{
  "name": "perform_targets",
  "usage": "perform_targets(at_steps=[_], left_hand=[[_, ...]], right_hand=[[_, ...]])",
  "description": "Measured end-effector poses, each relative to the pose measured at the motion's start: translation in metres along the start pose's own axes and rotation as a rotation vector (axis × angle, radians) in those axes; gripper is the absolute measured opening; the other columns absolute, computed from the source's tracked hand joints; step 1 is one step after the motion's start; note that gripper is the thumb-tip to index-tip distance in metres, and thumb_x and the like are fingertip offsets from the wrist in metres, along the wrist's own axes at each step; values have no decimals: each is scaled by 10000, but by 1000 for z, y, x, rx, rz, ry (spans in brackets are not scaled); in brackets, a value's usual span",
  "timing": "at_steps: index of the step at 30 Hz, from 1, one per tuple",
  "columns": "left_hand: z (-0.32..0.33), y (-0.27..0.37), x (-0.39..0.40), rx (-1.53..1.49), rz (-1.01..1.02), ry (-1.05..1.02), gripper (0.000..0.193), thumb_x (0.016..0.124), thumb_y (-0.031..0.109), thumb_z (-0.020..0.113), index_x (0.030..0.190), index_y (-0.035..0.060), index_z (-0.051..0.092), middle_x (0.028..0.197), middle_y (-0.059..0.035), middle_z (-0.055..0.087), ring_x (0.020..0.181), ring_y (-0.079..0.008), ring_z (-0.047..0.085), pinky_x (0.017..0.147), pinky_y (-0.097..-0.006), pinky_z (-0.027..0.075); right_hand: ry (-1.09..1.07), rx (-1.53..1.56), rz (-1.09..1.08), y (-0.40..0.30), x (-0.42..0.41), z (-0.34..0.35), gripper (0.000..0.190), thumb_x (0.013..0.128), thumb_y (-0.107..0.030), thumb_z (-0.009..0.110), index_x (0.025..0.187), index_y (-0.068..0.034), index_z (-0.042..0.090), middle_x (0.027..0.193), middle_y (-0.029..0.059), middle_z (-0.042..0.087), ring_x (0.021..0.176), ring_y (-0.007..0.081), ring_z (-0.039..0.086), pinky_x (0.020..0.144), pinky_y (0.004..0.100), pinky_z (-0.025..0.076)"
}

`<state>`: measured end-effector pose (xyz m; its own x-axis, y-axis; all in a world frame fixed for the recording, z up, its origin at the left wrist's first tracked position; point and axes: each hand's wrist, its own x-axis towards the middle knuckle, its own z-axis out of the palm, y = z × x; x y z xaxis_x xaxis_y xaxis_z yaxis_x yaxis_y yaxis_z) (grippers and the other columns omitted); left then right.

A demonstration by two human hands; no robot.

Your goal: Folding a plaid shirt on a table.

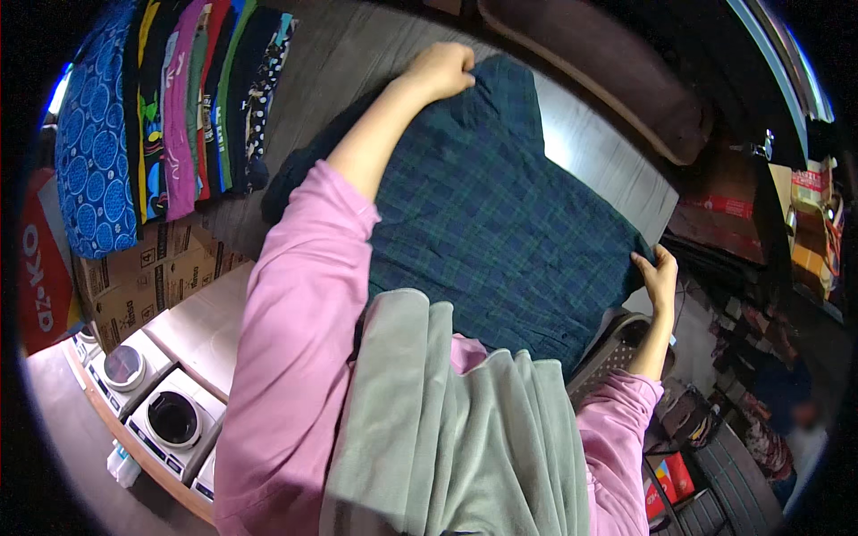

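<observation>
A dark green and navy plaid garment (496,214), apparently a shirt, lies spread over a grey wood-grain tabletop (603,157). My left hand (440,70) reaches across it and grips the cloth near its far edge, beside a part that juts out like a sleeve. Over at the right corner of the garment, my right hand (657,276) pinches the fabric between thumb and fingers. The near edge of the cloth is partly hidden behind my grey-green scarf (462,415) and my left sleeve.
On the left stands a row of folded, colourful clothes (181,114). Below them are a cardboard box (161,268) and a red bag (47,268) bearing writing. Several front-loading machines (173,419) are farther down. A dark brown padded piece (603,74) borders the table's far side.
</observation>
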<state>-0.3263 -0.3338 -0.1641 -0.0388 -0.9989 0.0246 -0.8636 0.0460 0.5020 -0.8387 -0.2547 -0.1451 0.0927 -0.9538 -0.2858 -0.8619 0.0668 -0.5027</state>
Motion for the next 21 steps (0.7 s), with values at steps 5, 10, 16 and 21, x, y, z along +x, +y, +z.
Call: perform_targets(at_steps=[5,10,16,21], left_hand=[[-42,30,-54,-523,-70,153,129,842,92,659,922,2,611,900,-89,673,851,-146,646,748,-269,509],[-69,27,-163,-721,-18,163,59,763,-30,616,781,-14,562,802,5,579,749,-54,524,676,-216,435],[-50,3,-298,-313,-317,160,106,799,-48,569,864,-20,648,1098,-139,638,1026,-260,616,877,-319,475],[-26,19,-277,-402,-458,456,267,857,152,657,1057,-25,644,1063,-144,652,925,-211,662,786,-289,519]], right_hand=[[137,-151,-51,-32,-34,4,122,794,-71,658,869,2,596,729,204,603,646,324,600,618,354,458],[409,-111,-257,-24,-111,13,300,707,97,577,988,-1,620,971,177,652,880,335,649,785,363,503],[66,-84,-62,-30,-191,57,234,684,33,595,914,-8,608,1208,146,608,838,326,621,748,393,489],[364,-200,-299,-55,-179,75,220,738,-123,667,927,-17,626,1200,128,614,947,308,590,835,401,432]])
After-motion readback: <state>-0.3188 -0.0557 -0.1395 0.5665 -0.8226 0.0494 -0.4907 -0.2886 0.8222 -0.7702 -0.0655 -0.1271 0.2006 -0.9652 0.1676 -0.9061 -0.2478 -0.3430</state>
